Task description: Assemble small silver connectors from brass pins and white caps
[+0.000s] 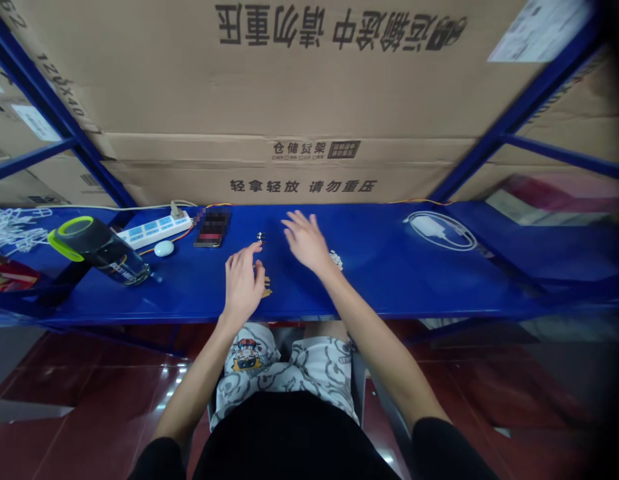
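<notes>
The blue tabletop carries, from its middle, a bottle at 9 o'clock and a phone at 10. Small white pieces lie at 3, yellowish strips at 8, a white charger between 2 and 3.

Gold-coloured strips — white pieces, heaped

Head-worn view, forward and down over blue shelf

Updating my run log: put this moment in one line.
left hand: by brass-coloured pieces and small black-and-white parts, grip unclear | right hand: open, near small white pieces
</notes>
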### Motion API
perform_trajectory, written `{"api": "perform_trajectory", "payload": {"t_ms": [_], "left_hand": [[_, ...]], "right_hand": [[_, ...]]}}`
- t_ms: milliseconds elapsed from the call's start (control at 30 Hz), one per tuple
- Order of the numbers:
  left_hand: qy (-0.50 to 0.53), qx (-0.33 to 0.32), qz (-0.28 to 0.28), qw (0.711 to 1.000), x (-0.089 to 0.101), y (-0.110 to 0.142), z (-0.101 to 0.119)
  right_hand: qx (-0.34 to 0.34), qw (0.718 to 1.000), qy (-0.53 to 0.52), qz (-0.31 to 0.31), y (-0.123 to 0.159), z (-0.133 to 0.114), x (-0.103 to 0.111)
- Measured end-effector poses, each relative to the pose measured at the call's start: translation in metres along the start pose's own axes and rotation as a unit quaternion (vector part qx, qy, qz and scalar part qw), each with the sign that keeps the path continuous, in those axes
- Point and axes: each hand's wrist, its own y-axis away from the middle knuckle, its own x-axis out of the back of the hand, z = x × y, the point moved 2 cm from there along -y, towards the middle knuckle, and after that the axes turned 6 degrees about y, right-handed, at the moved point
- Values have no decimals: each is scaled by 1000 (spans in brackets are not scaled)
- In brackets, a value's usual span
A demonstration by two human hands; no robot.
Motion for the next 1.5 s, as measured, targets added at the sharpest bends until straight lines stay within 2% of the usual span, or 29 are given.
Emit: {"api": "perform_trajectory", "payload": {"t_ms": [67,167,300,400,500,733,1033,1133,1333,1500], "left_hand": [[-41,20,-24,999,9,-4,-7],[-82,53,-66,993,24,-9,-23],[-61,84,-112,988,42,-10,-45],[-30,84,-139,986,51,-8,-52],[-11,70,-170,983,51,-6,-52],[-55,85,-130,986,27,-8,-37],[-104,51,-146,982,17,-3,-30],[-88,35,-156,983,14,-2,-28],[-32,83,-119,989,33,-8,-51],[3,91,-146,985,45,-10,-68]], "right_hand": [[-52,996,34,61,30,27,17],[-99,987,75,102,74,54,28],[-97,986,77,113,103,59,24],[-83,988,70,112,104,54,21],[-73,987,79,118,101,51,21],[-48,989,83,116,104,45,25],[-37,992,44,111,101,46,20],[-27,994,38,103,101,45,20],[-16,996,33,87,103,42,23],[-15,995,37,93,102,42,24]]}}
